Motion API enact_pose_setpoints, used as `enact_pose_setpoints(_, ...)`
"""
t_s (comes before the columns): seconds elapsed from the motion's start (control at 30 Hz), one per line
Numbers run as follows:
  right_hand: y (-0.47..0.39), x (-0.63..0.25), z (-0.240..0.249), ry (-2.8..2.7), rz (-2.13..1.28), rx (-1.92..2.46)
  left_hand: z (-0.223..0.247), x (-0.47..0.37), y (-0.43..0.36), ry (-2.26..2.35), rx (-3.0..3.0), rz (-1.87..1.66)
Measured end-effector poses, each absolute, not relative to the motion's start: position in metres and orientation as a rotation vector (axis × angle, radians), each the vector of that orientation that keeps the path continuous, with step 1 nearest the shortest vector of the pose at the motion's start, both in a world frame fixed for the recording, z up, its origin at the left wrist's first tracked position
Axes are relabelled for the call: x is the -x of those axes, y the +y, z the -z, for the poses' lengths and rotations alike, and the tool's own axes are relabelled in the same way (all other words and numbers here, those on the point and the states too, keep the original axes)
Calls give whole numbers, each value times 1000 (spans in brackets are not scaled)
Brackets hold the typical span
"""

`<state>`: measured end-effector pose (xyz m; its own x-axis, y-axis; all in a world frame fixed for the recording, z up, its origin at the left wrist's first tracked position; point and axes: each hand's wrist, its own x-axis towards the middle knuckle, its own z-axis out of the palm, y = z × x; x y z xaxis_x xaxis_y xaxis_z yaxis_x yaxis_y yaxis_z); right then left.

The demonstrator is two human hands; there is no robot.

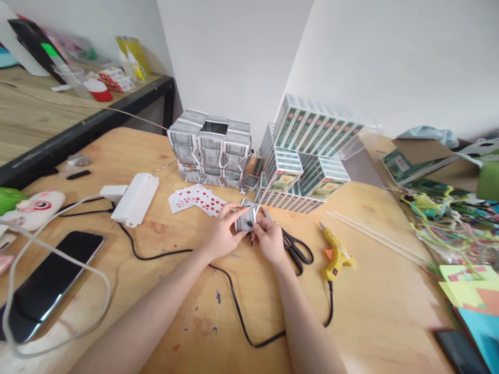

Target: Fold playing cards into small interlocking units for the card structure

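Between both hands is a small piece of grey-patterned playing cards (pixel 245 220), held just above the table. My left hand (pixel 223 229) grips its left side with thumb and fingers. On its right side, my right hand (pixel 268 238) pinches the lower edge. Black-handled scissors (pixel 298 249) lie by the right hand, their blades partly behind it. Face-up red playing cards (pixel 197 199) are fanned out beyond the left hand. Behind them stands a box-like structure built of folded playing cards (pixel 212 148), with a square opening on top.
Green-and-white card boxes (pixel 317 130) are stacked at the back. A yellow glue gun (pixel 335 254) and clear glue sticks (pixel 374 236) lie to the right. Its black cord (pixel 234 291) crosses the table in front. A white power strip (pixel 136 200) and phone (pixel 54 280) lie left.
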<state>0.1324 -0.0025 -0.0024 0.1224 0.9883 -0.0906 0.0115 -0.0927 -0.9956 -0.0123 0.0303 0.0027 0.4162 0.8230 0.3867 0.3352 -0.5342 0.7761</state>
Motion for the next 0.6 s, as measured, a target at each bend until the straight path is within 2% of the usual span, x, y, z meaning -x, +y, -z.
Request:
enact_pose_setpoints(0.1, -2, -132, 1, -1028, -1247, 1271, -2, 10, 30, 917, -1923, -1067)
enact_pose_setpoints(0.33, -2, -132, -2, -1075, -1364, 1166, 5, 6, 33, 1213, -1654, -972)
enact_pose_setpoints(0.6, -4, -128, -3, -1039, -1481, 1034, -2, 3, 32, 1159, -1463, -994)
